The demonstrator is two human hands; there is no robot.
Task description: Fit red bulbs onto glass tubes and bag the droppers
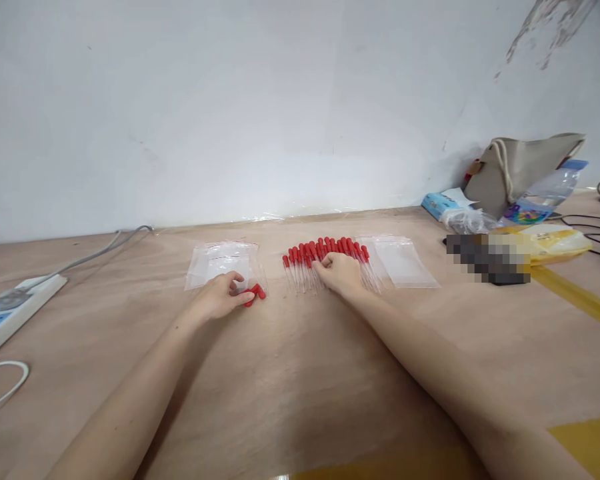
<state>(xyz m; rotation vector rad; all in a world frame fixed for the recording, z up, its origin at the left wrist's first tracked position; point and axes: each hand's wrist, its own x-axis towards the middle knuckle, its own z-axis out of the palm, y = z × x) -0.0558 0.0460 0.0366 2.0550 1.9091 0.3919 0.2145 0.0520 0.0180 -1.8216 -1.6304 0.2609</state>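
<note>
My left hand (224, 295) is at the left, thumb and index finger apart, with the thumb lying against a few red rubber bulbs (260, 292). Thin clear tubes lie just beyond these bulbs. My right hand (341, 272) rests over a row of red-bulbed droppers (294, 255), its thumb and fingertips pinched at one dropper's red bulb. The row's bulbs point to the wall and its clear stems towards me; my right hand hides part of it. Clear zip bags (200, 268) lie beyond my left hand, and more zip bags (405, 263) are right of the row.
A power strip (30, 310) with a grey cable lies at the left. Towards the right wall are a grey bag (535, 163), a plastic bottle (550, 193), a blue packet (440, 205), a yellow plastic package (560, 243) and black cables (593, 227). A blurred dark item lies beside them.
</note>
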